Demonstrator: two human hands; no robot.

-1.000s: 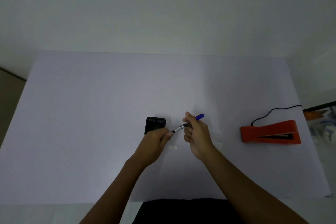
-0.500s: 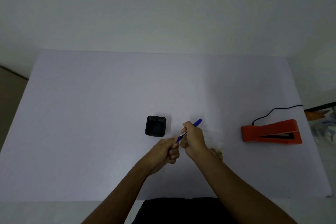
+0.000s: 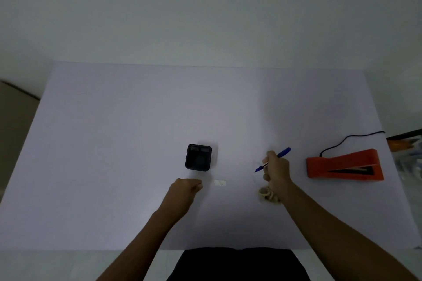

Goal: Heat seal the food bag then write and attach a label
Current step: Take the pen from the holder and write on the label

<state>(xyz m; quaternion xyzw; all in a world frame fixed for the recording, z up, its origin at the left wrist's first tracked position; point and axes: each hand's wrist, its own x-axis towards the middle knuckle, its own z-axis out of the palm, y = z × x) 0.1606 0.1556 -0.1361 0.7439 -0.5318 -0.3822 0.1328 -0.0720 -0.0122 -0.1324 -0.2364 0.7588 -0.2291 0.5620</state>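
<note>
My right hand (image 3: 277, 170) holds a blue pen (image 3: 283, 151) with its bare tip pointing left, just above the table. Under that wrist lies a clear food bag (image 3: 267, 196) with beige pieces inside, partly hidden by my arm. A small white label (image 3: 220, 183) lies flat between my hands. My left hand (image 3: 185, 190) is a closed fist left of the label, and the pen's cap does not show inside it. The orange heat sealer (image 3: 344, 165) sits to the right, its black cord running off the table's edge.
A black square pen holder (image 3: 198, 157) stands just behind my left hand. The pale table (image 3: 114, 143) ends at a white wall at the back. Cluttered items (image 3: 406, 146) lie off the table's right edge.
My hands were together at the pen's front end and have pulled apart. The left fist moved left and down, the right hand moved right with the pen, and its tip is now bare.
</note>
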